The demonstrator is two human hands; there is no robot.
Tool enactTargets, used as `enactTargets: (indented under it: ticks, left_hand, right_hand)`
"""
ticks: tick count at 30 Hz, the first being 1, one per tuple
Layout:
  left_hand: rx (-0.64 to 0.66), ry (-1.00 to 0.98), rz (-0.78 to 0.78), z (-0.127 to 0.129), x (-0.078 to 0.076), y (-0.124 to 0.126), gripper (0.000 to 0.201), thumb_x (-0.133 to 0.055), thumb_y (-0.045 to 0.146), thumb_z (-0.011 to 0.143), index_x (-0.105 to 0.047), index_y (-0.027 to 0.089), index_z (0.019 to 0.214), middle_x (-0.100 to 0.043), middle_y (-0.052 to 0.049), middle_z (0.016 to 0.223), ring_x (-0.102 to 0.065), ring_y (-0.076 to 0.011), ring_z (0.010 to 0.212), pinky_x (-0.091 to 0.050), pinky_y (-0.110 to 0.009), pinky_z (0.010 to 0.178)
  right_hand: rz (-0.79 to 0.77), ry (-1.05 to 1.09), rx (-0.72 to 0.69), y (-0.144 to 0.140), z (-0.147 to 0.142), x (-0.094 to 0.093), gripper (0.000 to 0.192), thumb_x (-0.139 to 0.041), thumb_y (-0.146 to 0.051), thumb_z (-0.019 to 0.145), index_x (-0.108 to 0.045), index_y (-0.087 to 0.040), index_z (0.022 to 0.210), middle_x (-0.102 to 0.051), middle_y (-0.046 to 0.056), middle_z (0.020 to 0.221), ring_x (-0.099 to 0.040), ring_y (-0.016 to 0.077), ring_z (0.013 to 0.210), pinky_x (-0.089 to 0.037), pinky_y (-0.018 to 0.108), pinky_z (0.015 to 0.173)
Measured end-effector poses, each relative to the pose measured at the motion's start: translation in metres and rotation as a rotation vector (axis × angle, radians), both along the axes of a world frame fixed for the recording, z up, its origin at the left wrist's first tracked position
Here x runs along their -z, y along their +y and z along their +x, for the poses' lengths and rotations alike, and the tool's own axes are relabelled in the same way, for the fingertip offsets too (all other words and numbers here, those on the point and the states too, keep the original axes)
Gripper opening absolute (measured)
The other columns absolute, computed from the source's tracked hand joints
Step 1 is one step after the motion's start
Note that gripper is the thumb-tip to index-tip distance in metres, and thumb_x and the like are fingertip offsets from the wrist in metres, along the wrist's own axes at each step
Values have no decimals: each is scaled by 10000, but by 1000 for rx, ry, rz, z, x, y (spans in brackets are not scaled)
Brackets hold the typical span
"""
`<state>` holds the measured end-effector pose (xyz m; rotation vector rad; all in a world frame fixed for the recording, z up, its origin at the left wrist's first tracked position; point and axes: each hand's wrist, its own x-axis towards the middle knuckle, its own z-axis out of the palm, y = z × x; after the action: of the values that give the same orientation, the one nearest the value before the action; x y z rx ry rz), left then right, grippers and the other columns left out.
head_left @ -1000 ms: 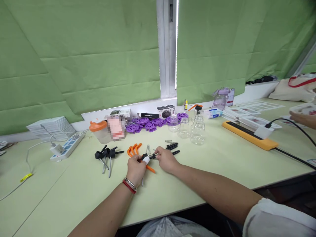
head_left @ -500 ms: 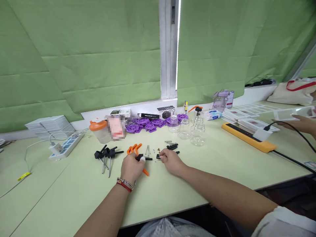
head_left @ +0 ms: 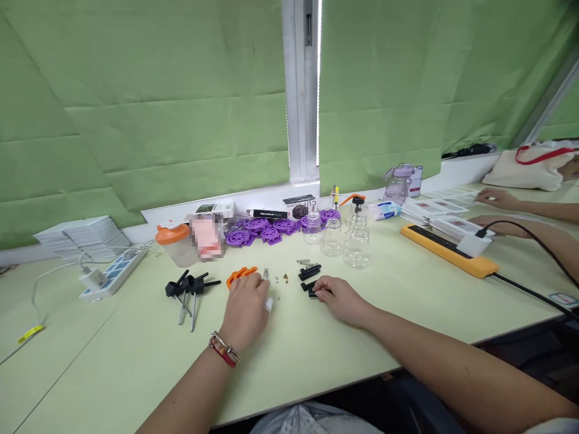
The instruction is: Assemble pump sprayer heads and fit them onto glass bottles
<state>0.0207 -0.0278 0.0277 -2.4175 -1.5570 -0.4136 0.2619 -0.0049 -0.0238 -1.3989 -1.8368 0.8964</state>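
My left hand (head_left: 246,310), with a white finger cot on one finger and bracelets at the wrist, rests knuckles-up on the green table (head_left: 136,355). Its fingers curl down just short of the orange levers (head_left: 239,275) and thin metal pins (head_left: 266,274); anything under the palm is hidden. My right hand (head_left: 344,298) lies to the right, its fingertips pinching a small black part (head_left: 312,292) beside another black piece (head_left: 309,272). Small springs (head_left: 305,261) lie just behind them.
Black trigger pieces with metal rods (head_left: 187,286) lie to the left. Glass bottles (head_left: 344,238), purple wheels (head_left: 262,229) and an orange-lidded cup (head_left: 174,244) stand behind. A white power strip (head_left: 111,274) lies far left, an orange one (head_left: 447,250) right. A co-worker's hands (head_left: 497,198) work far right.
My hands came apart. The right one moved right to the loose black parts. The left one settled onto the table, and the orange-and-black piece it held no longer shows.
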Motion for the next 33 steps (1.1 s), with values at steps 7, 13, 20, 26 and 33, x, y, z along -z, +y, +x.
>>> enactTargets:
  ticks: [7,13,20,26,33]
  left_hand:
    - [216,246,-96,15,13,8,351,-397,-27,730,-630,163,911,-583,-81,888,-491,-226,905,-308,-436,902]
    - [202,315,-100,16,12,29,311,-402,8,749,-640,129,907,-591,-116,910,-494,-254,940,-284,-465,938]
    - [167,41,-149,38,1,32,292,-406,34,763,-630,126,927,-589,-130,958,-527,-257,935,-360,-441,885]
    - [-177,-939,-851,78,5,23,164,-406,67,792,-543,135,851,-558,-46,668,-582,-168,599,-499,-347,633]
    - [-184,-1585,-1175,84,19,23,122,-429,36,818,-503,116,765,-552,-32,568,-594,-145,479,-542,-336,591]
  right_hand:
    - [-12,28,-27,19,-5,2,106,-480,-190,807,-584,-184,826,-607,13,717,-523,141,656,-385,269,633]
    - [22,30,-40,31,-4,4,102,-493,-197,806,-593,-185,822,-613,17,726,-525,143,665,-393,278,647]
    - [-5,116,-76,26,2,3,102,-504,-197,795,-592,-180,843,-614,17,757,-542,150,712,-416,288,683]
    - [38,170,-115,21,0,-5,91,-572,-203,749,-627,-158,806,-646,33,796,-565,154,757,-430,294,749]
    - [77,163,-139,19,-5,-4,156,-574,-286,777,-670,-167,807,-668,29,772,-579,156,739,-450,281,721]
